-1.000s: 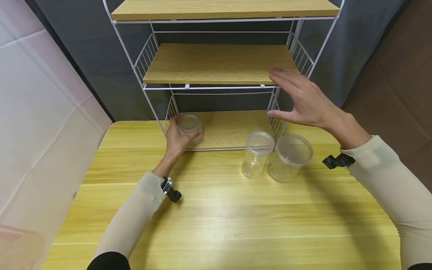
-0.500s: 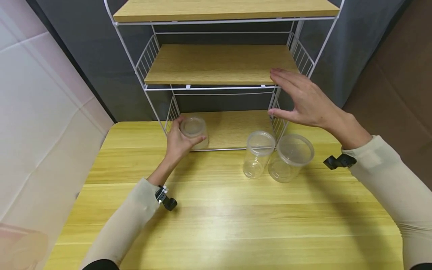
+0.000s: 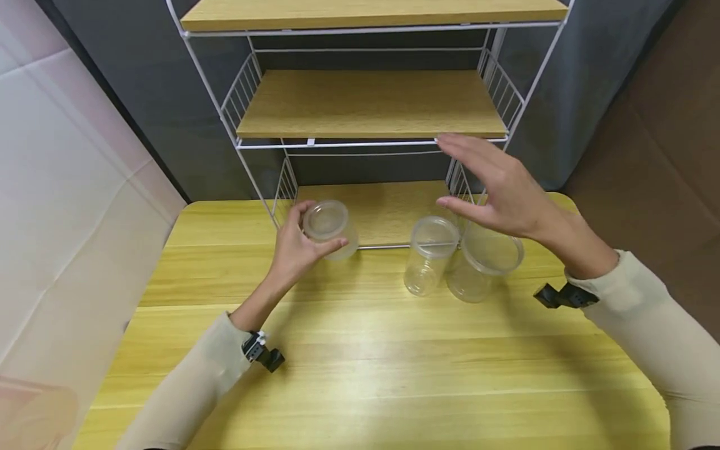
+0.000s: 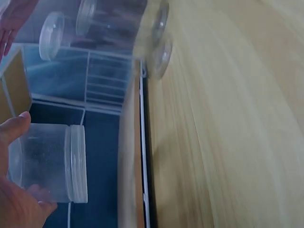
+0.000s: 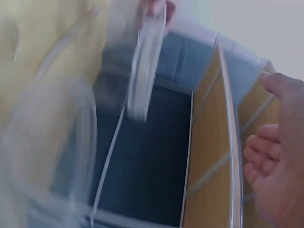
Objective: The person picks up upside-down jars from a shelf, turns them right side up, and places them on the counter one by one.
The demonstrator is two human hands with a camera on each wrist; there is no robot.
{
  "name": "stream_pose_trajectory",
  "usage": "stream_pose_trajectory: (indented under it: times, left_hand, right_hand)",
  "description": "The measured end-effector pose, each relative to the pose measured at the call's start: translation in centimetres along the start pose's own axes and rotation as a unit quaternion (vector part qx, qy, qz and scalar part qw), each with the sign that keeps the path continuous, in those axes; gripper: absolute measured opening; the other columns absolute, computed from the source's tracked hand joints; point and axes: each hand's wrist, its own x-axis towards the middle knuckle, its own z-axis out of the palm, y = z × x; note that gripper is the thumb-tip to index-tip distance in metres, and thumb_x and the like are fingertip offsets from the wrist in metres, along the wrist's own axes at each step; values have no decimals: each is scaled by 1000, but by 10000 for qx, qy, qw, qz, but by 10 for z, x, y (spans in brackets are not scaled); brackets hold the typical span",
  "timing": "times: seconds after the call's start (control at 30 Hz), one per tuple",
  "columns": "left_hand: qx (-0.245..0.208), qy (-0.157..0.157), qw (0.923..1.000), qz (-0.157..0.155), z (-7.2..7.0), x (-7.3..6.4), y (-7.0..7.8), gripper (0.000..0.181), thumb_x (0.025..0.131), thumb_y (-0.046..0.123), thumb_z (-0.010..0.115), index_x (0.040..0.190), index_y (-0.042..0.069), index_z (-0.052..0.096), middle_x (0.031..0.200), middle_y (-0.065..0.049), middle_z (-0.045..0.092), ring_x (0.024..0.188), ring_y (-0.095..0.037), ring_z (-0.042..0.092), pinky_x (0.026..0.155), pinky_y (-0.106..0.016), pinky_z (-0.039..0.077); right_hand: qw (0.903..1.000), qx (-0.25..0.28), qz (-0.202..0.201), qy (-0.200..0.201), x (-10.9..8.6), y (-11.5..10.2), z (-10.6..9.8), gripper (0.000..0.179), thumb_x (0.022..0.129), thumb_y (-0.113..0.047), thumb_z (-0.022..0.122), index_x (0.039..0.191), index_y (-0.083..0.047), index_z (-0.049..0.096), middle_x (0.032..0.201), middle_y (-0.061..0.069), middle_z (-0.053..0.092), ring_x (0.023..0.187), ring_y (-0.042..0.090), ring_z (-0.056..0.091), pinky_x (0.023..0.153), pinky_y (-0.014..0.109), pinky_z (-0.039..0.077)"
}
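Note:
My left hand (image 3: 295,250) grips a short clear jar (image 3: 326,220) at the left front of the bottom shelf, thumb and fingers round its sides. In the left wrist view, a ribbed band (image 4: 77,164) circles the jar's end away from my palm. Two more clear jars stand at the shelf's right front, a narrow one (image 3: 433,240) and a wider one (image 3: 492,256). Above the wide jar my right hand (image 3: 500,181) hovers with fingers extended and thumb apart, holding nothing. It hides part of that jar's rim.
A white wire rack with a wooden bottom shelf (image 3: 402,212), middle shelf (image 3: 371,103) and top shelf (image 3: 371,14) stands at the back of the wooden table (image 3: 365,350). A pale wall (image 3: 73,187) rises on the left, a brown surface (image 3: 652,156) on the right.
My left hand has brought the short jar forward and to the right, over the bottom shelf's front edge. My right hand has dropped slightly toward the wide jar.

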Motion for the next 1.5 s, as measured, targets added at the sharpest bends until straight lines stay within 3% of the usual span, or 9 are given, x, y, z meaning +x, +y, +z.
stream_pose_trajectory:
  times: [0.2, 0.5, 0.67, 0.9, 1.1, 1.2, 1.27, 1.33, 1.5]
  left_hand:
    - [-430, -225, 9988, -61, -4, -11, 18, 93, 64, 32, 92, 138, 5, 42, 127, -14, 57, 115, -26, 56, 98, -45, 50]
    - [-1606, -363, 9863, 122, -13, -25, 41, 84, 71, 12, 88, 139, 8, 41, 133, -9, 56, 117, -23, 56, 100, -34, 49]
    - [-2406, -378, 9693, 338, -15, -32, 53, 82, 71, -2, 84, 140, 6, 39, 136, -12, 53, 120, -24, 54, 103, -28, 47]
    - [-3117, -246, 9489, 434, -18, -36, 62, 78, 73, -14, 75, 140, 3, 39, 134, -12, 52, 121, -27, 51, 99, -29, 50]
    - [-3382, -97, 9399, 471, -19, -40, 62, 72, 76, -12, 70, 140, 2, 40, 131, -13, 55, 115, -26, 54, 91, -27, 54]
    - [-3526, -208, 9344, 463, -21, -41, 60, 70, 78, -6, 73, 139, 3, 40, 131, -14, 55, 114, -25, 54, 90, -26, 54]
    - [-3663, -392, 9284, 496, -24, -41, 57, 71, 79, -3, 75, 140, 3, 39, 133, -15, 53, 117, -26, 52, 93, -27, 53]
    - [-3763, -670, 9226, 525, -29, -40, 52, 74, 80, -3, 76, 142, 3, 37, 136, -15, 49, 123, -25, 49, 100, -27, 49]
    - [-3487, -1535, 9232, 499, -43, -36, 38, 85, 76, -13, 72, 148, 5, 31, 140, -16, 43, 126, -25, 47, 103, -28, 46]
  right_hand:
    - [9920, 1148, 519, 49, -7, -47, 20, 76, 84, -30, 74, 147, -4, 40, 153, 9, 41, 140, 24, 39, 116, 40, 32]
    - [9530, 2490, 1723, -77, -12, -104, 66, 100, 80, -31, 80, 157, -18, 17, 163, -6, 16, 148, 17, 21, 116, 49, 28]
    - [9039, 3488, 2458, 306, -9, -121, 98, 103, 80, -25, 81, 158, -24, 13, 163, -14, 9, 149, 10, 13, 119, 34, 22]
    - [8290, 4571, 3085, 932, 2, -133, 117, 98, 82, -7, 77, 157, -15, 14, 162, -6, 14, 149, 10, 14, 120, 32, 18]
    - [7658, 5488, 3018, 1459, 0, -123, 149, 90, 82, -2, 75, 154, -12, 21, 157, 8, 29, 143, 21, 33, 112, 35, 36]
    - [7441, 5779, 2861, 1745, -1, -122, 157, 88, 81, -12, 78, 152, -9, 27, 150, 11, 37, 137, 27, 40, 107, 38, 44]
    - [7385, 5896, 2696, 1855, -1, -121, 160, 88, 80, -17, 81, 151, -7, 29, 148, 14, 38, 135, 30, 42, 106, 40, 45]
    - [7418, 5909, 2544, 1896, 0, -120, 161, 88, 80, -16, 81, 150, -6, 30, 147, 15, 38, 133, 31, 43, 106, 41, 45]
    - [7816, 5508, 2358, 1735, 5, -116, 153, 85, 76, 10, 75, 149, 0, 32, 146, 18, 37, 131, 31, 42, 109, 40, 42]
